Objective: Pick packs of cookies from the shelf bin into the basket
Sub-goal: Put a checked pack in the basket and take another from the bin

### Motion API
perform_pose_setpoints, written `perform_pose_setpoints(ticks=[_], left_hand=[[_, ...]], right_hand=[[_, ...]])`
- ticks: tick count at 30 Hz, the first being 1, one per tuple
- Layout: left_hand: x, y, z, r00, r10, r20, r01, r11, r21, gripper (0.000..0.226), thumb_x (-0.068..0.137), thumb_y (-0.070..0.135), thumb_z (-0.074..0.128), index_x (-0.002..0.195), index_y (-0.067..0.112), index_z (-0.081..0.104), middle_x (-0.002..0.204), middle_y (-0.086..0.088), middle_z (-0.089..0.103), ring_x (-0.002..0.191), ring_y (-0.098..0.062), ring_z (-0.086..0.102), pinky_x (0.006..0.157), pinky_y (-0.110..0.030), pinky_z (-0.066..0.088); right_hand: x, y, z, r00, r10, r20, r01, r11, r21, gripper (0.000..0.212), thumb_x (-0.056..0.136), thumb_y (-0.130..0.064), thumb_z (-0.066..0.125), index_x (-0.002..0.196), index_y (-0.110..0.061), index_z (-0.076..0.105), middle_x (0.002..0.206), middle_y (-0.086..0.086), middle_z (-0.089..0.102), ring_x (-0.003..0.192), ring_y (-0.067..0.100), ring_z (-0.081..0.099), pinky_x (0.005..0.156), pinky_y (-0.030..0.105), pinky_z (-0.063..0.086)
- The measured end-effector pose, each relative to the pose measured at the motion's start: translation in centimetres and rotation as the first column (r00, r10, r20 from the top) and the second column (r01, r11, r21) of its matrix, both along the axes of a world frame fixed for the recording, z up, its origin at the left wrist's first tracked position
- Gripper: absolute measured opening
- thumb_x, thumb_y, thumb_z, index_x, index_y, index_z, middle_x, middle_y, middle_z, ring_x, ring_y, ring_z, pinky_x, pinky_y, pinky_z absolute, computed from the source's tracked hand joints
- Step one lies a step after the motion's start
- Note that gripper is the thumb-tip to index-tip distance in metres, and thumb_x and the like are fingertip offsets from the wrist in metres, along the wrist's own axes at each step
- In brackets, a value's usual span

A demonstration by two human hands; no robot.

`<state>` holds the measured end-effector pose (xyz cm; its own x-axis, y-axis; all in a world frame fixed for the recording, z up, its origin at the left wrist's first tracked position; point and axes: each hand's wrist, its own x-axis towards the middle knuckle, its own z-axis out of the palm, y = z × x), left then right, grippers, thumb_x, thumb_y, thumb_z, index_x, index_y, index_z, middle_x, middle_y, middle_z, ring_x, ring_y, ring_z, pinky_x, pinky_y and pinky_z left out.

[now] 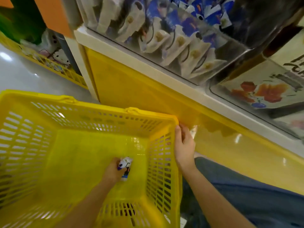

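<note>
The left grip (113, 171) is low inside the basket (92, 104), fingers curled round one blue-and-white pack of cookies (125, 163) just above the basket's floor; no other pack shows beneath it. To its right, the right grip (184, 145) clasps the basket's rim. Above and beyond that grip, the shelf bin (233, 46) holds many more packs (181, 41), so the picking looks barely begun.

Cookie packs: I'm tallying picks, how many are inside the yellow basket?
1: a blue-and-white cookie pack gripped by the left hand low inside the yellow basket; the hand may hide another.
</note>
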<state>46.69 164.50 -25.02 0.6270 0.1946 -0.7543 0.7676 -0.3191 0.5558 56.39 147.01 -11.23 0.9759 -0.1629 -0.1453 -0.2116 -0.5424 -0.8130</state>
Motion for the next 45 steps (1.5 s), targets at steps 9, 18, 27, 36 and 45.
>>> perform_pose_setpoints(ticks=[9,18,27,36,45], left_hand=[[2.0,1.8,3.0,0.893,-0.428,0.136,0.397,0.894,0.21,0.058,0.091,0.006,0.051,0.142,0.009,0.024,0.141,-0.013,0.033,0.124,-0.027,0.042,0.095,-0.033,0.041],[7.2,4.1,15.8,0.559,-0.552,0.619,0.07,0.776,0.627,0.044,0.086,0.016,0.056,0.128,0.01,0.046,0.114,-0.01,0.052,0.105,-0.028,0.05,0.088,-0.042,0.043],[7.4,7.0,18.8,0.618,-0.759,0.204,0.403,0.529,0.747,0.043,0.098,0.039,0.031,0.136,0.02,0.033,0.138,-0.001,0.038,0.128,-0.018,0.035,0.104,-0.03,0.03],[11.5,8.4,34.1,0.279,-0.583,0.763,-0.065,0.781,0.621,0.037,0.094,0.036,0.038,0.129,0.025,0.043,0.123,0.01,0.046,0.113,-0.005,0.039,0.095,-0.019,0.025],[17.3,10.5,36.4,0.221,-0.677,0.702,-0.041,0.712,0.701,0.04,0.096,0.041,0.034,0.128,0.019,0.045,0.123,0.001,0.051,0.113,-0.015,0.048,0.099,-0.03,0.033]], right_hand=[[-0.2,0.3,0.7,1.0,-0.019,0.003,0.019,1.0,0.008,0.018,0.097,-0.026,0.043,0.111,-0.024,0.055,0.098,0.0,0.064,0.092,0.012,0.061,0.082,0.026,0.049],[-0.7,0.8,1.8,0.993,0.111,-0.024,-0.114,0.957,-0.267,0.035,0.1,-0.021,0.034,0.126,-0.005,0.051,0.115,0.014,0.058,0.107,0.028,0.056,0.089,0.034,0.043],[-0.7,2.3,12.0,0.846,0.514,-0.14,-0.518,0.731,-0.445,0.042,0.099,-0.036,0.033,0.137,-0.018,0.038,0.137,0.002,0.043,0.125,0.015,0.042,0.101,0.023,0.031],[4.7,7.7,27.5,0.739,0.582,0.34,-0.382,0.777,-0.501,0.025,0.095,-0.036,0.039,0.115,-0.029,0.052,0.095,-0.028,0.049,0.094,-0.019,0.048,0.073,-0.003,0.038],[17.1,9.2,27.6,0.971,0.205,0.123,-0.07,0.736,-0.674,0.031,0.099,-0.013,0.035,0.115,0.003,0.057,0.116,0.022,0.059,0.108,0.034,0.055,0.078,0.029,0.038]])
